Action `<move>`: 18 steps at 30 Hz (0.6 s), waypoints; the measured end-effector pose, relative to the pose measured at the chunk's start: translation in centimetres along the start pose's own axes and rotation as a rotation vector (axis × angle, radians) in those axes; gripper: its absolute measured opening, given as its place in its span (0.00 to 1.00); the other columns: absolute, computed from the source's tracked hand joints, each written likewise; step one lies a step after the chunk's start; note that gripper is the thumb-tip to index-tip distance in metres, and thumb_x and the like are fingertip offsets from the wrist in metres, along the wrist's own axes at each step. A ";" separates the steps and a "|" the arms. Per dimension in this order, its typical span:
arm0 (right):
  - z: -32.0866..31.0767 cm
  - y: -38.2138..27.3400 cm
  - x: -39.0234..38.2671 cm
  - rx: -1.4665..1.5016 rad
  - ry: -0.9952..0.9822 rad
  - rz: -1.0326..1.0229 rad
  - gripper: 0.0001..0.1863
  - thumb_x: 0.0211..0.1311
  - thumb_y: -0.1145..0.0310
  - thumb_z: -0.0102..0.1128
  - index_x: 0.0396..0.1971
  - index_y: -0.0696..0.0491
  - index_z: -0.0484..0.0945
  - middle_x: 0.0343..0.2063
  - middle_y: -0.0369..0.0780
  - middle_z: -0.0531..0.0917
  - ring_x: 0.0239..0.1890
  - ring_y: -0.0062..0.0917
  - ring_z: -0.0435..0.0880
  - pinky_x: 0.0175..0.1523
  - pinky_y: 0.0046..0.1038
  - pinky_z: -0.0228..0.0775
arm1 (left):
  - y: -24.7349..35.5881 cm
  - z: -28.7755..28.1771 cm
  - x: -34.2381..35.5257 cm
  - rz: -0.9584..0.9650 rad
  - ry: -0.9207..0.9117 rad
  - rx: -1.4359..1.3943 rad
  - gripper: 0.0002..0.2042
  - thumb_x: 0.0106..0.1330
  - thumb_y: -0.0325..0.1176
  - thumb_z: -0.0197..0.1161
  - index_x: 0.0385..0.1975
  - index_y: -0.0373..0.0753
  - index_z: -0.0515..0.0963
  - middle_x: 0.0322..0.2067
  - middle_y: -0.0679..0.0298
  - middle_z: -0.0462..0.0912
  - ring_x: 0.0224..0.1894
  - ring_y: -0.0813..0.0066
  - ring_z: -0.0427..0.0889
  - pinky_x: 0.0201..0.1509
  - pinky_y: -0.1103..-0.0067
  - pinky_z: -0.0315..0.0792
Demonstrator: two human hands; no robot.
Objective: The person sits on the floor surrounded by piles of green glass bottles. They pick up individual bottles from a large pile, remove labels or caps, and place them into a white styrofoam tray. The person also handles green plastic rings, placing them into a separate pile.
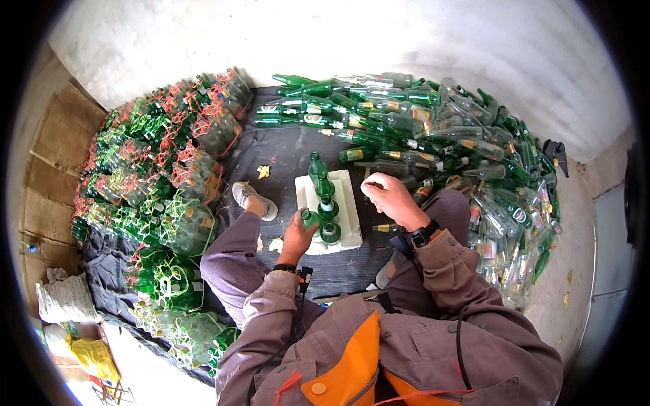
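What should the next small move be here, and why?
Probably the left hand should settle its green bottle against the grouped bottles on the white slab: it grips that bottle right beside them, while the right hand is clear of them.

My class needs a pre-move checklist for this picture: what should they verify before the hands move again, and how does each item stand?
1. Left hand grips a green glass bottle: ok.
2. Right hand holds nothing: cannot tell; its fingers are curled.
3. Other green bottles stand on the white slab: ok.
4. Left shoe apart from the tied bottle bundles: ok.
5. Dark ground sheet free of leaves: not ok; a yellow leaf lies near that shoe.
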State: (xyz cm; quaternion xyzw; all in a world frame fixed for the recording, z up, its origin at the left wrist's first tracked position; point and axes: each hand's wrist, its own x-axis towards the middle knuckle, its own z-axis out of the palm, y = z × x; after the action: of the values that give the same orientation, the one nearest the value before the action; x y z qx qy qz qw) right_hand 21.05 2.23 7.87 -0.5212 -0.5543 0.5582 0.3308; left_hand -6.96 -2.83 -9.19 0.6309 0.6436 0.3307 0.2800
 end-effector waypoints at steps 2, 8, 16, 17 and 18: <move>0.0 0.0 0.0 -0.012 0.010 -0.002 0.11 0.70 0.62 0.59 0.39 0.56 0.80 0.25 0.32 0.77 0.21 0.12 0.71 0.24 0.20 0.64 | -0.2 -0.2 -0.2 0.014 -0.034 0.047 0.31 0.60 0.35 0.73 0.62 0.36 0.70 0.54 0.44 0.79 0.56 0.44 0.79 0.59 0.62 0.74; -2.0 2.6 1.0 -0.077 0.044 -0.119 0.10 0.71 0.63 0.60 0.38 0.53 0.82 0.23 0.30 0.77 0.21 0.12 0.73 0.25 0.20 0.66 | -2.1 0.7 -0.3 0.084 -0.082 0.018 0.30 0.59 0.36 0.71 0.61 0.35 0.72 0.52 0.43 0.81 0.56 0.42 0.80 0.58 0.60 0.74; -1.8 2.6 1.6 -0.099 0.250 -0.362 0.11 0.68 0.64 0.61 0.35 0.58 0.81 0.23 0.36 0.80 0.23 0.16 0.76 0.28 0.25 0.68 | -6.2 1.2 -0.4 -0.101 -0.208 0.244 0.33 0.50 0.32 0.73 0.60 0.33 0.75 0.46 0.43 0.86 0.47 0.44 0.85 0.52 0.60 0.78; -2.5 2.3 1.0 -0.076 0.247 -0.316 0.11 0.68 0.64 0.61 0.35 0.58 0.81 0.23 0.35 0.80 0.23 0.16 0.75 0.28 0.25 0.67 | -5.9 1.5 -0.4 -0.112 -0.256 0.330 0.28 0.50 0.34 0.74 0.54 0.33 0.79 0.45 0.44 0.86 0.47 0.45 0.85 0.52 0.61 0.78; -3.2 2.0 0.4 -0.053 0.243 -0.271 0.11 0.69 0.64 0.61 0.35 0.58 0.81 0.23 0.35 0.80 0.23 0.15 0.74 0.28 0.25 0.67 | -5.5 1.9 -0.5 -0.123 -0.300 0.415 0.24 0.50 0.36 0.75 0.48 0.33 0.83 0.44 0.44 0.86 0.47 0.46 0.86 0.51 0.62 0.78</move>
State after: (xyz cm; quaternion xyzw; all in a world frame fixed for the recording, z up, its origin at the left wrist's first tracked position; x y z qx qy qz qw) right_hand 24.36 3.18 6.32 -0.5141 -0.5899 0.4266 0.4536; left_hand -8.92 -3.09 -14.68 0.6766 0.6860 0.0767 0.2565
